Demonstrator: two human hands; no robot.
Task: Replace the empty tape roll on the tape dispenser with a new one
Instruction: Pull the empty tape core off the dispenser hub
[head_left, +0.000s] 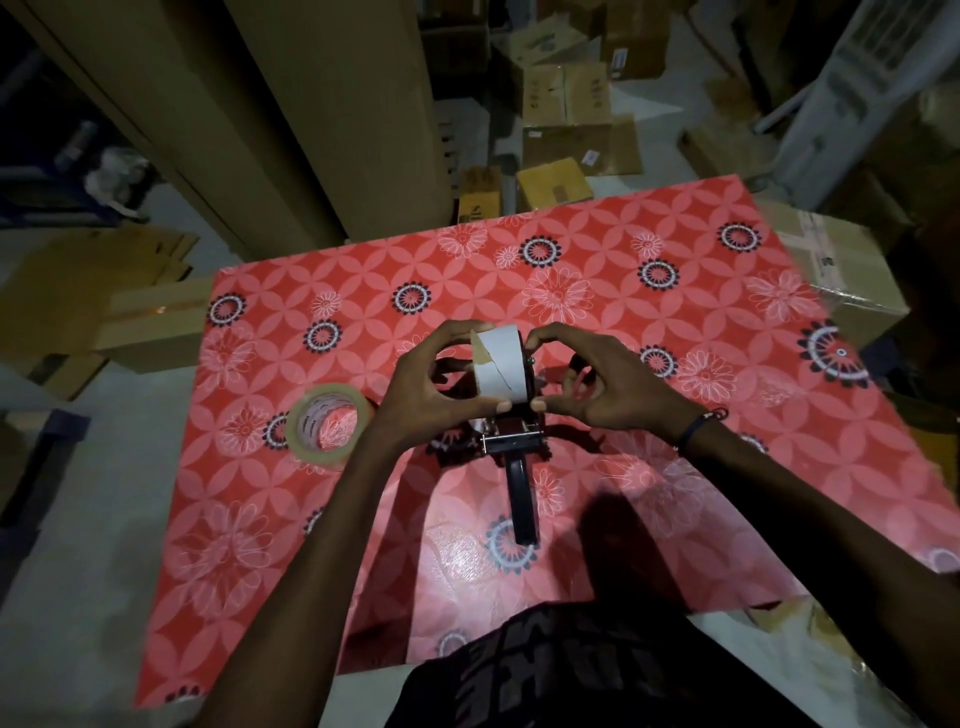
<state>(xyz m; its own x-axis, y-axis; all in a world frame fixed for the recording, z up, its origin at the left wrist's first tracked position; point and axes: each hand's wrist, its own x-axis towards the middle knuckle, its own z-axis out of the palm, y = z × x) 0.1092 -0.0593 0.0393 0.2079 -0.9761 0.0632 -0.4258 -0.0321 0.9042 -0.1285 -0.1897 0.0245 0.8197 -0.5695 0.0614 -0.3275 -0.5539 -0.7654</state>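
White core: empty tape roll (500, 366), gripped by left hand (435, 391)
Right hand (592, 382): pinching tape dispenser (514, 441)
New tape roll (328, 427): just left of left hand

Empty core on the dispenser, new roll beside it.
You see the bare white cardboard tape core (500, 366) on the black handled tape dispenser (521, 483); the full clear tape roll (329, 433) lies flat to its left.

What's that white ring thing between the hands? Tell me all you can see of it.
The empty roll is a bare white cardboard core with a diagonal seam and a torn brownish patch. It stands on edge on the black dispenser. The left hand grips its left side; the right hand pinches at its right edge.
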